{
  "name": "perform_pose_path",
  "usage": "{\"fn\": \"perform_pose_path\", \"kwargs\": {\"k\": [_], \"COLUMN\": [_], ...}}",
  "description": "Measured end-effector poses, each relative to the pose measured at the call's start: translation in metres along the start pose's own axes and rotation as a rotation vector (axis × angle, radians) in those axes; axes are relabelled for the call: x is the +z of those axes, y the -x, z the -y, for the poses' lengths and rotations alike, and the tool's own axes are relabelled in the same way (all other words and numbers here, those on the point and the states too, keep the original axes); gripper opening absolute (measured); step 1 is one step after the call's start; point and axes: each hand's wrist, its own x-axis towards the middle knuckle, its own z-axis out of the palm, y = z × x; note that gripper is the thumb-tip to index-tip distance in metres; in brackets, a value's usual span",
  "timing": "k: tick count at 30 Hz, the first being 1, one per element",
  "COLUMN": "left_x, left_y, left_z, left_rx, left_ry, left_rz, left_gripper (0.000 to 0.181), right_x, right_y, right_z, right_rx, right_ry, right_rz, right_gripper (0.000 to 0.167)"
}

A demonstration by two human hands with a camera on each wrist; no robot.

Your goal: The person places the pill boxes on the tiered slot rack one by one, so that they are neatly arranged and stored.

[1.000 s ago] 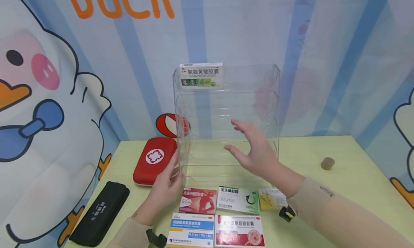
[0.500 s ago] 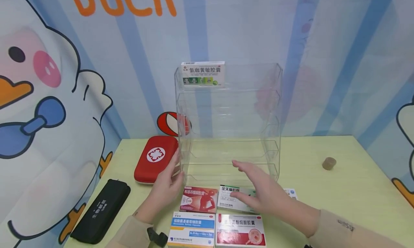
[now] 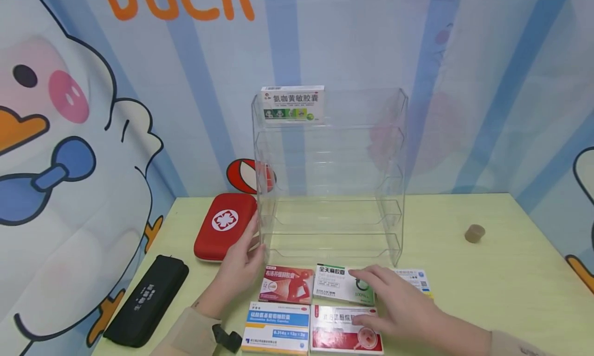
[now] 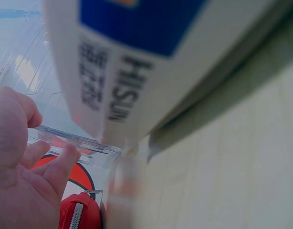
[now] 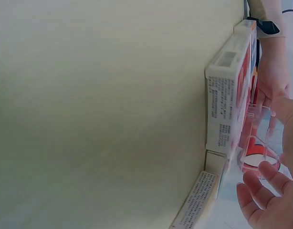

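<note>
A clear acrylic tiered rack (image 3: pixel 329 242) stands upright on the table. A white-and-green medicine box (image 3: pixel 293 104) sits in its top tier at the left. My left hand (image 3: pixel 238 268) holds the rack's lower left side, thumb in front and fingers at the side. My right hand (image 3: pixel 399 302) hovers open over the boxes, fingers spread, holding nothing. Below it lie a green-and-white box (image 3: pixel 336 284) and a red-and-white box (image 3: pixel 341 340). To their left are a red box (image 3: pixel 286 285) and a blue-and-white box (image 3: pixel 276 327). A yellow-and-white box (image 3: pixel 415 279) is partly hidden behind the right hand.
A red zippered first-aid case (image 3: pixel 218 242) lies left of the rack, near my left hand. Further left is a black zippered case (image 3: pixel 146 302). A small brown cylinder (image 3: pixel 474 233) stands on the table (image 3: pixel 501 268) at the right. A printed curtain (image 3: pixel 464 113) hangs behind.
My right hand has come down from in front of the rack's middle tiers to above the front boxes. My left hand stays at the rack's side.
</note>
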Motion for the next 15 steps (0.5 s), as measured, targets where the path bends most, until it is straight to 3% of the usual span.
{"fn": "perform_pose_path", "kwargs": {"k": [9, 15], "left_x": [0.001, 0.001], "left_y": [-0.001, -0.001], "left_z": [0.001, 0.001], "left_rx": [0.001, 0.009], "left_ry": [-0.011, -0.014], "left_rz": [-0.009, -0.010], "left_gripper": [0.097, 0.097], "right_x": [0.008, 0.014], "right_y": [0.014, 0.020], "right_z": [-0.005, -0.009], "right_rx": [0.068, 0.086], "right_ry": [-0.054, -0.118], "right_rz": [0.130, 0.146], "right_gripper": [0.089, 0.088]}}
